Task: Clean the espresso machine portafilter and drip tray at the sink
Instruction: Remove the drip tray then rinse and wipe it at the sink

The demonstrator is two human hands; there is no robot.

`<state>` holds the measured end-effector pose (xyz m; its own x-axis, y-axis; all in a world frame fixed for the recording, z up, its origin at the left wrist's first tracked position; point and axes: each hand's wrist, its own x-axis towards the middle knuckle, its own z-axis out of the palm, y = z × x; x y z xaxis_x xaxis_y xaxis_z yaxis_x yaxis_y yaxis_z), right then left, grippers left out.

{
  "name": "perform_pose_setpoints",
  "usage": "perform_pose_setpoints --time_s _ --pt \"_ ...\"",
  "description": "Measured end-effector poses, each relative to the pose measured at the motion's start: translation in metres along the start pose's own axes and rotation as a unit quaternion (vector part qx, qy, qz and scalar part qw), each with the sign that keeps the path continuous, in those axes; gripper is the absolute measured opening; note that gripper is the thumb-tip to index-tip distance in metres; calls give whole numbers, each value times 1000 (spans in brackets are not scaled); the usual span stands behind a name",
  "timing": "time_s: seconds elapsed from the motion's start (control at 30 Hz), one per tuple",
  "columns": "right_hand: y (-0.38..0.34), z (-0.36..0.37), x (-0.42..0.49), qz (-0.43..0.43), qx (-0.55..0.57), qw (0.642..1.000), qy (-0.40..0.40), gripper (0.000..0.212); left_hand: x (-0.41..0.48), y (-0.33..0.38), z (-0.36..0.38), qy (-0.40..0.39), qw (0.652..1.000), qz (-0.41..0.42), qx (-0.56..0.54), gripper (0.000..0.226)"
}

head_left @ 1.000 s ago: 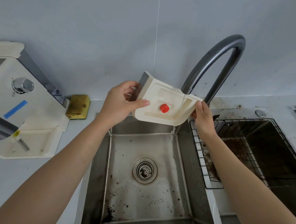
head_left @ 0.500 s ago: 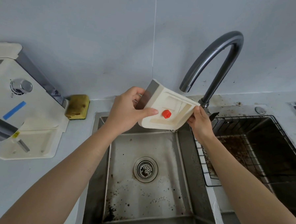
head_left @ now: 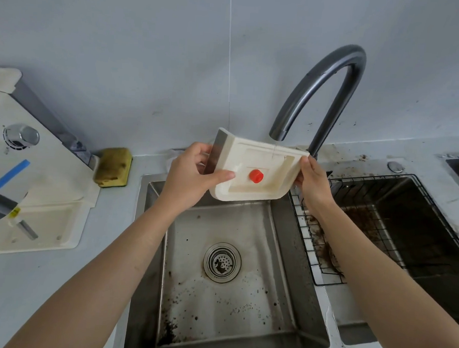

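We hold the tray (head_left: 263, 159) tilted over the far edge of the sink (head_left: 262, 236), just under the faucet (head_left: 321, 80) spout. Our left hand (head_left: 193, 177) grips its left end, thumb near the red knob (head_left: 256, 176). Our right hand (head_left: 313, 181) pinches its right edge. A sponge (head_left: 113, 167) lies far left.

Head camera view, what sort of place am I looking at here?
Probably a kitchen or coffee-bar wash-up counter: a stainless sink speckled with coffee grounds, a tall arched faucet over it, and a cream espresso machine standing on the counter to the left.
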<state>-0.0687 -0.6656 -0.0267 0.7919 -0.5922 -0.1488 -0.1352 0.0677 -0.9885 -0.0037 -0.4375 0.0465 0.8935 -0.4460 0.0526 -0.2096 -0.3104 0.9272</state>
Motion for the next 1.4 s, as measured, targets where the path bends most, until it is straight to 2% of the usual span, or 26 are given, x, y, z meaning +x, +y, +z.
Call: perform_pose_setpoints --time_s 0.43,0.7,0.9,1.07,1.17,1.4 --pt "-25 18 14 -31 -77 997 -5 31 6 -6 -16 48 997 -6 -67 35" --pt "-28 22 11 -43 -102 994 1 34 4 -26 -20 57 991 -40 -111 29" --pt "-32 12 11 -45 -113 993 11 19 6 -55 -5 31 968 -108 -226 17" --pt "-39 2 8 -71 -165 982 52 30 13 -73 17 -15 942 -167 -290 22" --pt "-42 -6 5 -86 -183 977 72 32 16 -74 31 -43 925 -188 -328 16" --pt "-46 -27 0 -86 -198 969 117 31 22 -69 57 -91 910 -213 -344 21"
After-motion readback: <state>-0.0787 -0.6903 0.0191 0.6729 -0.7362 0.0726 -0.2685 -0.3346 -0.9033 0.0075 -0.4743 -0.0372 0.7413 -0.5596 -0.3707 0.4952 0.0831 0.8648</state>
